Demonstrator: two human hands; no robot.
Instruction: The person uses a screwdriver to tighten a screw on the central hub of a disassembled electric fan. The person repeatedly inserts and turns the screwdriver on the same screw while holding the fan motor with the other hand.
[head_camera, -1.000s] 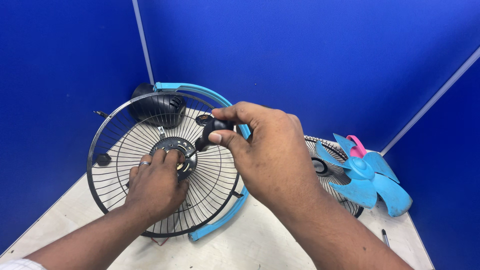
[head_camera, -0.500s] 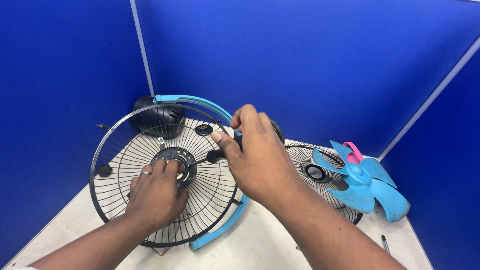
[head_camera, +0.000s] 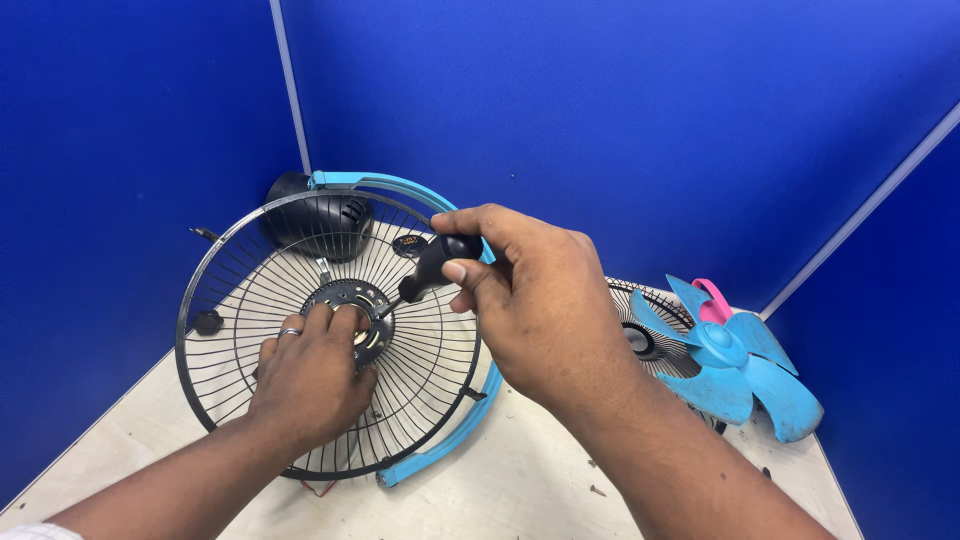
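The fan is well apart already: the blue blade lies off to the right on a second grille, while the black wire guard stands on the surface, fixed to the motor. The right hand holds a black-handled screwdriver in a closed grip, tip angled down at the central hub. The left hand lies flat on the wires, fingers steadying the hub. Its fasteners seem not yet out.

Bright, even light falls from overhead, and the blue partition walls show saturated with a soft gradient toward darker corners. Shadows on the pale tabletop are faint and diffuse. No harsh glare shows. Focus is sharp throughout; the wide lens slightly bends the frame edges.
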